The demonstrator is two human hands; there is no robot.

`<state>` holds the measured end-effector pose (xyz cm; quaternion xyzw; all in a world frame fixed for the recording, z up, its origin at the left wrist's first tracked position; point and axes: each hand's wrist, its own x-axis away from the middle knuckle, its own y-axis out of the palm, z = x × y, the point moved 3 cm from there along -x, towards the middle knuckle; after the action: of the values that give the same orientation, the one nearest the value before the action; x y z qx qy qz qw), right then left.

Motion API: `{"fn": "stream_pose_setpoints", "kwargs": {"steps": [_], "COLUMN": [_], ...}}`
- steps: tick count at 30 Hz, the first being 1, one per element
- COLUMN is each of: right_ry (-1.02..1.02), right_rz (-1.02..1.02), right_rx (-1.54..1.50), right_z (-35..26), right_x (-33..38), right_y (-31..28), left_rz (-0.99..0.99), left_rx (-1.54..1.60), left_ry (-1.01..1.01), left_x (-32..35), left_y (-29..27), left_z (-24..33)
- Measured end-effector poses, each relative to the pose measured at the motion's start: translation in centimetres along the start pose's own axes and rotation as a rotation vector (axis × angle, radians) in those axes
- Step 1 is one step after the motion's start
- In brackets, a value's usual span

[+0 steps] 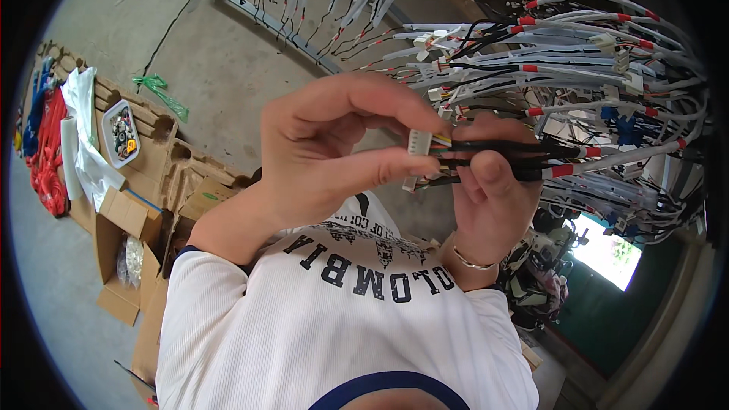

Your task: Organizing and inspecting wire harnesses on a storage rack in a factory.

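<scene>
Between the thumb and forefinger of my left hand (326, 144) is a white multi-pin connector (418, 143), with thin coloured wires running out of its right side. My right hand (493, 197) is closed around black-sleeved cables (509, 153) just right of the connector, thumb on the near side. These cables lead right into grey cables with red bands (592, 153). A second small white connector (411, 183) hangs just below my left thumb. Part of the wires is hidden behind my fingers.
Many hanging cable harnesses (577, 45) fill the upper right, beside a metal frame (266, 15). At left are a white tray of small parts (121, 134), an open cardboard box (114, 258), red cable bundles (47, 175) and white plastic sheeting (80, 106). Green plastic (163, 95) lies on the floor.
</scene>
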<state>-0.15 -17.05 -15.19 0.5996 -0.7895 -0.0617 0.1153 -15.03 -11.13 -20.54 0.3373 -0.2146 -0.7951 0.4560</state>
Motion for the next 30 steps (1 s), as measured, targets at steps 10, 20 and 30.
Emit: {"fn": "stream_pose_setpoints", "kwargs": {"steps": [10, 20, 30], "right_ry": [-0.080, -0.066, -0.053], "right_rz": [-0.003, 0.015, 0.107], "right_rx": [0.123, 0.193, 0.231], "right_z": [-0.9, -0.8, -0.1], "right_x": [-0.1, 0.0, -0.3], "right_y": [1.6, 1.0, 0.9], "left_rz": [0.021, 0.053, 0.157], "left_rx": [0.120, 0.115, 0.165], "left_ry": [-0.065, -0.114, -0.241], "left_x": [-0.4, -0.2, 0.0], "left_y": [-0.2, -0.1, 0.2], "left_z": [-0.1, -0.6, -1.1]}}
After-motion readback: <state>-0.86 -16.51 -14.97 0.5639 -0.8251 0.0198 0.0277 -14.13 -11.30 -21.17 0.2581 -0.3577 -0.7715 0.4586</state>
